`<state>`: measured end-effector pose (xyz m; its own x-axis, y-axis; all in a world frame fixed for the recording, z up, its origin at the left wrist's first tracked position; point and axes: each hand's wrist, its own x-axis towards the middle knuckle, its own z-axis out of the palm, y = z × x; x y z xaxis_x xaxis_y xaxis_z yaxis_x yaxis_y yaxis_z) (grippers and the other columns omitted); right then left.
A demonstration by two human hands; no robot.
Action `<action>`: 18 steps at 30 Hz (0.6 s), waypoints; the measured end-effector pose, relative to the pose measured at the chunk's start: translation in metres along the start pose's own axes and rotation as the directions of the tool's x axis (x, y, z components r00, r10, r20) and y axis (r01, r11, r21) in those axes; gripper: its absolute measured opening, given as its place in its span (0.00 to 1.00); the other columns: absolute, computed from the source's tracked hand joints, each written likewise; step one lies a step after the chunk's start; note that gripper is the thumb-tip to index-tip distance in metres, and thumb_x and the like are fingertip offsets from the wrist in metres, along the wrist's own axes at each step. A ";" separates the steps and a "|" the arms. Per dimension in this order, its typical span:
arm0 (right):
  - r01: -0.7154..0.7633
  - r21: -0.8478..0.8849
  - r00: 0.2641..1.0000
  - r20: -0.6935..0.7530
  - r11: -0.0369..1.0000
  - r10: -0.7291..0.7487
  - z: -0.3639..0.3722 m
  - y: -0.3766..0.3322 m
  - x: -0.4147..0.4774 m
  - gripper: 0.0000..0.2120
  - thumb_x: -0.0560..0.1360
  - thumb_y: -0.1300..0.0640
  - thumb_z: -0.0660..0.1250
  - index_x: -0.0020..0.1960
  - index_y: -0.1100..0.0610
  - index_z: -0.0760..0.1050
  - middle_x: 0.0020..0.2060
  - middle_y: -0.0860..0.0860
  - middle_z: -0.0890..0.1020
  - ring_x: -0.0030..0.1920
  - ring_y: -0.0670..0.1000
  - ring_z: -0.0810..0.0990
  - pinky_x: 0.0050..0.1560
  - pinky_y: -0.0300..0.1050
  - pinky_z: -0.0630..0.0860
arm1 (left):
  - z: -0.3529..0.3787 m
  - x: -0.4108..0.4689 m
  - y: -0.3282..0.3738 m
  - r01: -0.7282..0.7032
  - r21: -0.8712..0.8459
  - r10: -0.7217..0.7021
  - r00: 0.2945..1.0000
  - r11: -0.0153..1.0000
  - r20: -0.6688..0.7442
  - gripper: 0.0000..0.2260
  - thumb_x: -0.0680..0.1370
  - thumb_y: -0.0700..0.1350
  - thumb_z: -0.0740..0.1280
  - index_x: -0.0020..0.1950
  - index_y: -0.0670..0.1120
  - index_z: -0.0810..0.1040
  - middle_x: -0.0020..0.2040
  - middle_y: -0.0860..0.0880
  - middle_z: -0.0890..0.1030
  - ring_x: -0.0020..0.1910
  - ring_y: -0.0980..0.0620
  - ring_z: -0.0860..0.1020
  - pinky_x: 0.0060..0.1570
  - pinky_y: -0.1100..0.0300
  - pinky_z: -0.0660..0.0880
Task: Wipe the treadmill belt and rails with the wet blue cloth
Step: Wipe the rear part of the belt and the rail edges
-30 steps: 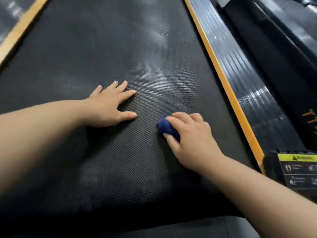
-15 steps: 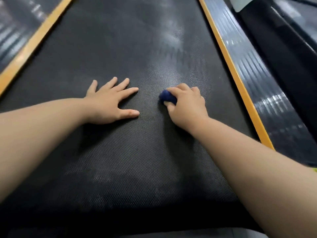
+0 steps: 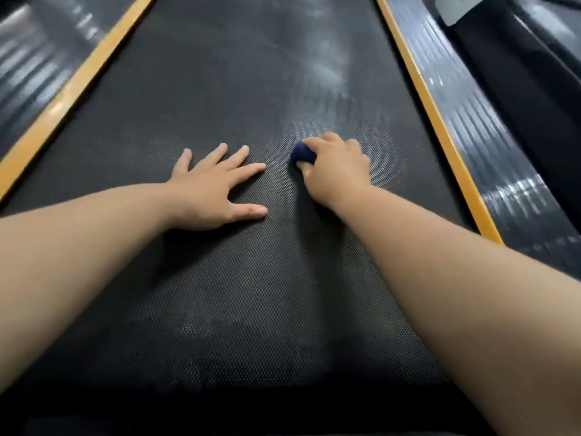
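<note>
Head view: we've got the cloth [image 3: 302, 152] balled up in our R hand [image 3: 336, 171]. Fingers are curled tight round it, w/ only a bit of blue poking out at the thumb side. It's pressed onto the belt [image 3: 251, 294], a little right of centre.

Our L hand [image 3: 213, 190] lies palm-down on the belt just beside it, fingers spread, holding nothing.

Progress, as we judge it:
- The belt shows pale dull smears ahead of the R hand and a fainter patch nearer us, prob. damp wipe marks, so part of the belt looks done.
- The belt's left half shows no such marks.
- R rail [image 3: 490, 146] and L rail [image 3: 28, 67], beyond the orange edging [image 3: 436, 121], are glossy & blurred, so we can't tell if they're wiped.

We reckon we're mid-belt, w/ the rest of the belt + both rails left to do.
</note>
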<state>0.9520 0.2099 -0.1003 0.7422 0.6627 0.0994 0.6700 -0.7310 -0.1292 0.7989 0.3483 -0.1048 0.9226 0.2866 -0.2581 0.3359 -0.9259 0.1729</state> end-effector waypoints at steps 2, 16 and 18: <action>0.030 0.026 0.999 -0.027 0.999 -0.030 -0.001 0.001 -0.025 0.15 0.77 0.44 0.60 0.63 0.42 0.71 0.63 0.45 0.72 0.61 0.58 0.67 0.58 0.53 0.66 | 0.000 -0.002 0.000 -0.023 -0.058 0.020 0.999 0.998 -0.042 0.35 0.69 0.72 0.56 0.74 0.67 0.50 0.78 0.59 0.45 0.76 0.55 0.41 0.72 0.41 0.38; 0.101 0.054 0.995 -0.007 0.993 -0.101 0.000 -0.013 -0.020 0.15 0.76 0.46 0.62 0.63 0.43 0.73 0.66 0.42 0.69 0.62 0.56 0.66 0.59 0.52 0.65 | -0.003 -0.017 -0.030 0.037 -0.084 -0.043 0.996 0.996 -0.077 0.37 0.65 0.74 0.48 0.74 0.66 0.52 0.77 0.61 0.47 0.76 0.59 0.43 0.72 0.42 0.37; 0.078 0.041 0.997 0.014 0.996 -0.079 0.004 -0.022 0.005 0.15 0.77 0.46 0.60 0.64 0.43 0.72 0.66 0.42 0.69 0.63 0.56 0.66 0.58 0.52 0.64 | -0.001 -0.017 -0.031 0.041 -0.081 -0.048 0.995 0.996 -0.085 0.35 0.67 0.73 0.50 0.74 0.66 0.53 0.77 0.61 0.47 0.76 0.59 0.43 0.72 0.42 0.37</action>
<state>0.9409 0.2292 -0.1005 0.6867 0.7207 0.0953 0.7251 -0.6696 -0.1610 0.7727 0.3723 -0.1047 0.9181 0.3508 -0.1845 0.3881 -0.8902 0.2385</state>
